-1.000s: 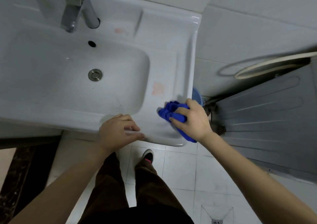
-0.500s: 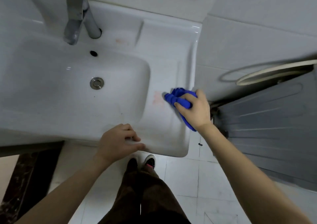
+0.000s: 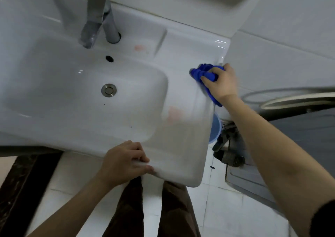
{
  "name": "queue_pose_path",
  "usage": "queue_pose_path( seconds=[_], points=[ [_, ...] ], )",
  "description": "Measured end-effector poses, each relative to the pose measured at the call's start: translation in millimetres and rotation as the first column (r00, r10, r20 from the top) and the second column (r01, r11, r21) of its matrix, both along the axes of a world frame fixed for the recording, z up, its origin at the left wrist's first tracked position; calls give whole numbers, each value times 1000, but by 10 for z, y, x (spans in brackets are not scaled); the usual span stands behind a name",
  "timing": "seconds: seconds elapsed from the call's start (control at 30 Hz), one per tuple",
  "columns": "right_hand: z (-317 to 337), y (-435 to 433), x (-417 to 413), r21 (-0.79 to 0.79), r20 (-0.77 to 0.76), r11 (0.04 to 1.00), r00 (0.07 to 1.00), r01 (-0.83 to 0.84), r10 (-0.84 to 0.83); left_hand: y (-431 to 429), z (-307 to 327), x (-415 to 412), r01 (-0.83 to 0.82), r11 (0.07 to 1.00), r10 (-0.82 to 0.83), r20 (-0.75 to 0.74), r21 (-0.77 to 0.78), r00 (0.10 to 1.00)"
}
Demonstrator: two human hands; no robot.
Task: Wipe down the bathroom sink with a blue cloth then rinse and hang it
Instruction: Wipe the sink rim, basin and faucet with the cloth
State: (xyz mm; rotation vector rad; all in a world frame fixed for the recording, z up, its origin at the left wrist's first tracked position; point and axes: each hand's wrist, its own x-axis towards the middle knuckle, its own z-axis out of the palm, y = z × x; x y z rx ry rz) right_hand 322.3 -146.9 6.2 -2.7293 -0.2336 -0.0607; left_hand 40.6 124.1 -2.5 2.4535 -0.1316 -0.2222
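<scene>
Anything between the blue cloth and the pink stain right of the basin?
Nothing visible. The right hand grips the blue cloth on the sink ledge; only bare white surface lies before the pink stain.

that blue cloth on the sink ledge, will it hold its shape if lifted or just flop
Probably floppy: the blue cloth is bunched into soft folds under the right hand, with a loose end sticking out past the wrist. Likely light for its bulk, since one hand grips the whole wad. On the glossy sink it should slide easily.
</scene>
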Motion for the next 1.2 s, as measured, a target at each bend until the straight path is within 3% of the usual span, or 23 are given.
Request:
queue_pose_path(
  seconds=[0.17,0.37,0.43,0.53,0.6,0.67,0.7,0.77,0.9,1.0,1.13,1.2],
  points=[
    [47,-14,32,-42,73,999,997,16,-13,-11,-31,0,-71,997,73,-35,32,997],
    [-2,-171,-1042,3,-53,963,961,-270,270,-2,-48,-3,-91,995,93,-44,47,995],
    [-11,-165,-704,-35,-43,954,954,-299,297,-6,-60,-11,-94,995,95,-17,45,995],
    [15,-126,209,-147,115,962,962,-230,248,-39,-73,-24,-116,993,115,39,25,993],
    [34,-92,673,-263,259,912,887,-315,382,-54,-77,-36,-136,991,135,78,9,988],
    [52,-59,899,-420,380,807,727,-415,572,-50,-99,-60,-144,990,142,119,2,983],
    [65,-18,932,-445,391,783,692,-436,607,-50,-117,-76,-146,989,144,144,7,979],
    [30,120,866,-416,341,782,717,-465,608,-53,-149,-103,-131,991,126,194,11,973],
    [-133,592,357,-170,-31,820,834,-547,550,-22,-198,-219,-183,977,142,301,112,943],
    [-205,729,-209,-29,-85,887,885,-461,458,25,-194,-320,-311,945,269,299,105,916],
    [-230,548,-905,-4,-127,724,719,-689,683,58,-222,-339,-306,949,275,263,81,925],
    [-273,591,-658,-71,-90,719,723,-691,685,89,-243,-341,-285,955,256,259,83,932]
  ],
)
